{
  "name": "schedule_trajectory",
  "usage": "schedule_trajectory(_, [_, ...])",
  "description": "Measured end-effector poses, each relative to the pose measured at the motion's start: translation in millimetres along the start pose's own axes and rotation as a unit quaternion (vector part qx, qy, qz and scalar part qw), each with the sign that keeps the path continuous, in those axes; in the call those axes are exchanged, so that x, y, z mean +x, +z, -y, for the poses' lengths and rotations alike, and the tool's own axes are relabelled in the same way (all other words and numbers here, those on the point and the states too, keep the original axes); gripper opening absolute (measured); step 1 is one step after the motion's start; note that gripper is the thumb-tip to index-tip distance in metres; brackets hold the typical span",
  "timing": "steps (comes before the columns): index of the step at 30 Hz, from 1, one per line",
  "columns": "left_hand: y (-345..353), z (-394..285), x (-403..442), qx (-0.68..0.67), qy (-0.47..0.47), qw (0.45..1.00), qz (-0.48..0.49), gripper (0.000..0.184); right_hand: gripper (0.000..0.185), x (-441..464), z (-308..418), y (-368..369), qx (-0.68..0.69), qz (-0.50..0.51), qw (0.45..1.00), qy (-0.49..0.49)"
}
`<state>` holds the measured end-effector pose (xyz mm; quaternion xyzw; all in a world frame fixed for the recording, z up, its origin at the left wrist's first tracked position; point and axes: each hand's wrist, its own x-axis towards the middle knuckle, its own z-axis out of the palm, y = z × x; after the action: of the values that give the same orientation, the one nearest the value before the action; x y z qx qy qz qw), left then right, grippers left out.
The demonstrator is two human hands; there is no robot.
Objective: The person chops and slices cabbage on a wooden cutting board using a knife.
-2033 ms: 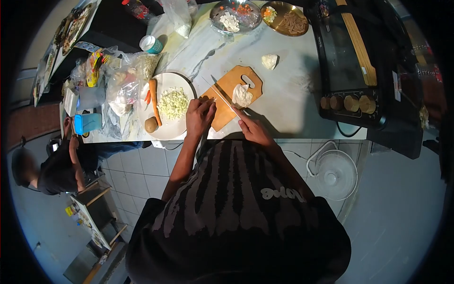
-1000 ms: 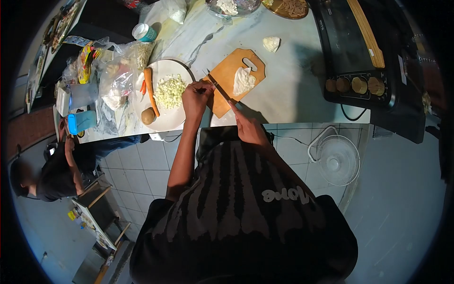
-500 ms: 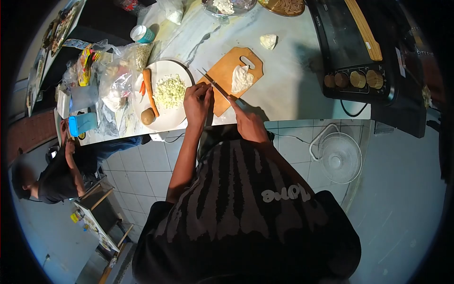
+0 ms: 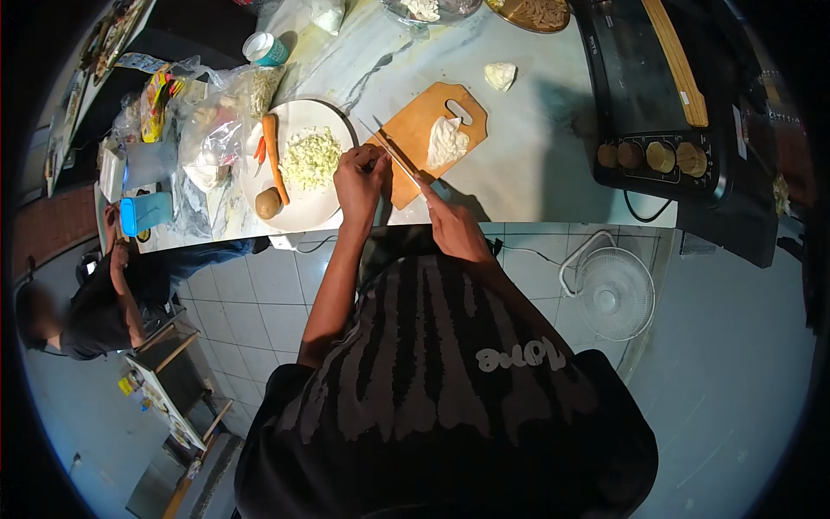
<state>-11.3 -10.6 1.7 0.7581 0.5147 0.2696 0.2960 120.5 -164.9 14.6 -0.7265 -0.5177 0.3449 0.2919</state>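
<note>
White fan [image 4: 614,294] on tiled floor [image 4: 233,285], black appliance [image 4: 624,86] (four knobs [image 4: 661,156] showing), blue container [image 4: 154,213]

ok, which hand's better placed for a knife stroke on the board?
Right, I'd say: the right hand grips the knife over the cutting board; the left hand is near the knife, not gripping it.

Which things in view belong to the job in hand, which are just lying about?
Likely in the job:
- knife in right hand
- wooden cutting board
- pale chunk on it
- chopped pale-green pieces

Apparently lying about:
- floor fan
- blue-lidded container
- black four-knob appliance
</note>
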Motion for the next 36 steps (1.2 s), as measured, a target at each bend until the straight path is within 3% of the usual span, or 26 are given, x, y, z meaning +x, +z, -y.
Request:
schedule_trajectory(5, [-1, 1, 3, -0.009, -0.006, 1.000, 0.019, 0.014, 0.067, -1, -5, 5, -0.010, 0.005, 1.000, 0.007])
schedule_trajectory(7, [0, 3, 4, -0.093, -0.030, 0.995, 0.026, 0.014, 0.067, 0, -8, 8, -0.032, 0.000, 0.999, 0.011])
schedule_trajectory(11, [0, 1, 4, -0.059, -0.031, 0.998, 0.021, 0.013, 0.065, 0, -18, 13, -0.014, 0.010, 1.000, 0.013])
schedule_trajectory(13, [0, 0, 7, -0.048, -0.021, 0.998, 0.023, 0.013, 0.062, 2, -21, 13, 0.052, -0.049, 0.995, -0.063])
schedule_trajectory(16, [-2, -2, 7, -0.070, -0.029, 0.997, 0.030, 0.014, 0.059, 1, -14, 5, 0.049, -0.031, 0.998, -0.035])
schedule_trajectory(20, [2, 2, 5, -0.074, -0.035, 0.996, 0.026, 0.014, 0.059, 4, -20, 8, 0.083, -0.052, 0.993, -0.067])
schedule_trajectory(22, [4, 3, 5, -0.071, -0.034, 0.997, 0.005, 0.015, 0.060, 4, -16, 4, 0.061, 0.005, 0.997, -0.036])
schedule_trajectory(28, [0, 2, 5, -0.010, -0.019, 1.000, 0.021, 0.016, 0.062, 4, -19, 7, 0.054, -0.011, 0.997, -0.050])
schedule_trajectory(36, [6, 8, 4, -0.051, -0.045, 0.998, 0.000, 0.015, 0.067, 6, -9, 7, -0.040, -0.017, 0.998, -0.033])
